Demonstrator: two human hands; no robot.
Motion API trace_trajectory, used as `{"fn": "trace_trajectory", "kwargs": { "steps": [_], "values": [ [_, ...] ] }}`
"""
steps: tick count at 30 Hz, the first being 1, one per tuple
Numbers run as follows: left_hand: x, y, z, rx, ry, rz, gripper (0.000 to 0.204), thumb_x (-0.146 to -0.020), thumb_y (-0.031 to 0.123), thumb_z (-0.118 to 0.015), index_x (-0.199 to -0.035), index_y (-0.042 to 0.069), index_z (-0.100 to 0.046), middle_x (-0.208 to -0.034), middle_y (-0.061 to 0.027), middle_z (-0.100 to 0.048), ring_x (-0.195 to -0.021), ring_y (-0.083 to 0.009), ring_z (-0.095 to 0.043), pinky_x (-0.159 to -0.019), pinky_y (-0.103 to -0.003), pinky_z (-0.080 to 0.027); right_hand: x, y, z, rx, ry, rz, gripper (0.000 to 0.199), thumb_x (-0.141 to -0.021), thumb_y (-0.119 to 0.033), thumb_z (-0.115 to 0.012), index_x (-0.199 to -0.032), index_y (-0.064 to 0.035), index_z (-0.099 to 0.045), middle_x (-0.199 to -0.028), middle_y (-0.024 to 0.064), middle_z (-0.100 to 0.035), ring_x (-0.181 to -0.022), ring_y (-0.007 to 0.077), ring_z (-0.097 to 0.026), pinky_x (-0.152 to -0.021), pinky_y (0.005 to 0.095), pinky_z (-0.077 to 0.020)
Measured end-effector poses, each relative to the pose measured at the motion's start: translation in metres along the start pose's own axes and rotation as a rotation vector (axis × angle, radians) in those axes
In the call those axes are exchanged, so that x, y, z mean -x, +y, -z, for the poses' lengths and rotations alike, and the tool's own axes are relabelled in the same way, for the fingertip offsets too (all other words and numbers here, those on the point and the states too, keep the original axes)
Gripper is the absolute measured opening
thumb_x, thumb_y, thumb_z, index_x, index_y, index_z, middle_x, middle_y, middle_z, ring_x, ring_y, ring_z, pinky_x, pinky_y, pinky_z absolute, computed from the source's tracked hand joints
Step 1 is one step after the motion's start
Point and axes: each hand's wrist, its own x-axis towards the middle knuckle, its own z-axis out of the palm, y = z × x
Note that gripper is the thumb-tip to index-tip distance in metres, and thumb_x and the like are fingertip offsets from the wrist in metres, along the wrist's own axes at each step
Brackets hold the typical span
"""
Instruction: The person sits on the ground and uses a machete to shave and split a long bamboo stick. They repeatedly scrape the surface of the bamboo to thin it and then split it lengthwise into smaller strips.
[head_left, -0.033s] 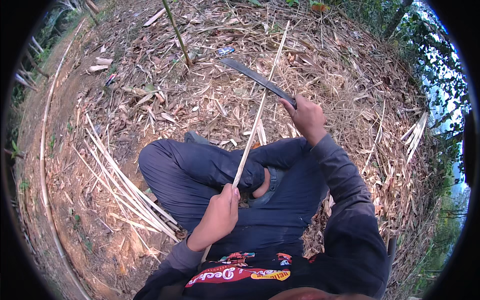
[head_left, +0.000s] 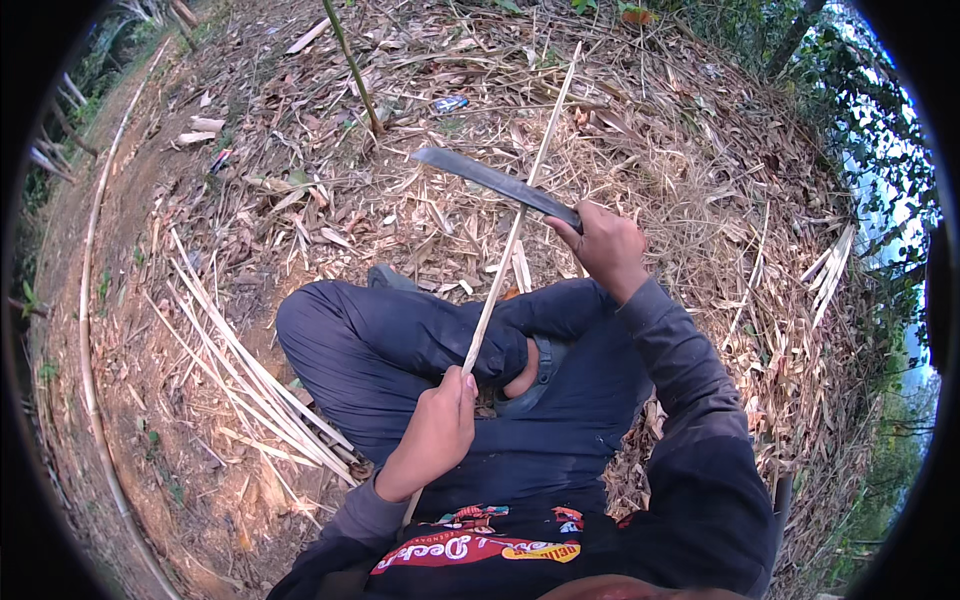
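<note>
My left hand (head_left: 436, 428) is closed round the lower part of a long, pale bamboo strip (head_left: 508, 258), which slants up and away from my lap toward the far ground. In my right hand (head_left: 610, 244) is a machete (head_left: 482, 177) with a dark, slightly curved blade pointing to the left. The blade lies across the strip above its middle, seemingly against it. My fingers hide most of the machete's handle. The lower end of the strip passes under my left hand toward my shirt.
A loose bundle of split strips (head_left: 262, 385) lies on the ground left of my crossed legs (head_left: 400, 335). Along the far left runs a long pole (head_left: 88, 330). A thin green stem (head_left: 352, 65) rises ahead. More short pieces (head_left: 832, 268) lie at the right among shavings.
My right hand has drawn the machete a little toward me and to the left, down along the strip. My left hand and the strip have barely moved.
</note>
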Motion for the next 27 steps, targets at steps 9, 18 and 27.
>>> {"fn": "trace_trajectory", "kwargs": {
  "steps": [9, 18, 27],
  "values": [
    [0.035, 0.012, 0.027, -0.019, -0.115, 0.049, 0.019, -0.104, 0.011, -0.044, -0.09, -0.001, -0.048, -0.063, -0.0193, -0.052, -0.057, -0.0399, -0.057, -0.053, -0.041, -0.041, -0.021, 0.083, -0.009, 0.068, -0.082, -0.233, 0.058, -0.095, -0.06, -0.053, -0.075, -0.0057, -0.057, -0.064, 0.0141, -0.064, -0.055, 0.0305, -0.065, -0.047, 0.043, -0.0501],
    [0.069, 0.001, 0.045, -0.064, -0.22, 0.183, 0.021, -0.104, 0.012, -0.043, -0.087, 0.001, -0.049, -0.059, -0.0118, -0.05, -0.049, -0.0254, -0.054, -0.051, -0.036, -0.039, -0.023, 0.133, -0.014, 0.175, -0.112, -0.348, 0.065, -0.095, -0.066, -0.045, -0.084, -0.0036, -0.06, -0.07, 0.0151, -0.067, -0.061, 0.0323, -0.068, -0.051, 0.044, -0.0523],
    [0.073, -0.004, 0.044, -0.044, -0.25, 0.201, 0.022, -0.104, 0.014, -0.044, -0.088, 0.001, -0.05, -0.058, -0.0121, -0.05, -0.048, -0.0271, -0.052, -0.05, -0.037, -0.039, -0.002, 0.104, -0.027, 0.091, 0.076, 0.046, 0.055, -0.087, -0.064, -0.061, -0.074, -0.0104, -0.058, -0.063, 0.0044, -0.062, -0.055, 0.025, -0.065, -0.059, 0.045, -0.052]
  ]
}}
